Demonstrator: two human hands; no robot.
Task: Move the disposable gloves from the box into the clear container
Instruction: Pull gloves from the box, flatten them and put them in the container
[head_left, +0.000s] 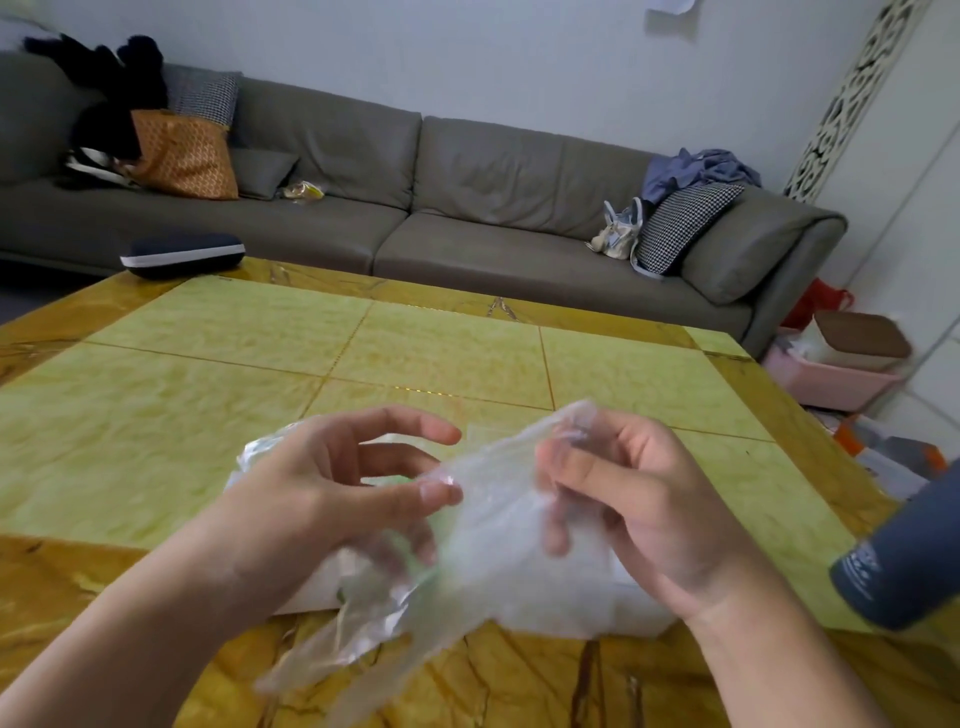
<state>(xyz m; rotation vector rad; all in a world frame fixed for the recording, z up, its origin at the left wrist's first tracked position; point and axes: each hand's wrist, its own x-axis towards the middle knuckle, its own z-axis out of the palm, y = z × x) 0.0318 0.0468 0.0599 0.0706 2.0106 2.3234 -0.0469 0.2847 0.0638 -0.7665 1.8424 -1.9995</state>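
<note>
Lower centre of frame, left hand (332, 488) and right hand (639, 499) both pinching one clear disposable glove (488, 525) in curled fingers, above yellow marble counter (208, 395), white box (639, 613) beneath.

Both hands (322, 488) (639, 509) raised, fingers (415, 423) curled.

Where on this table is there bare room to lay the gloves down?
The green tabletop lies bare beyond both hands, up to the dark case at its far left corner. It is crowded near the front edge: the left hand and right hand hold clear gloves over a white box.
</note>
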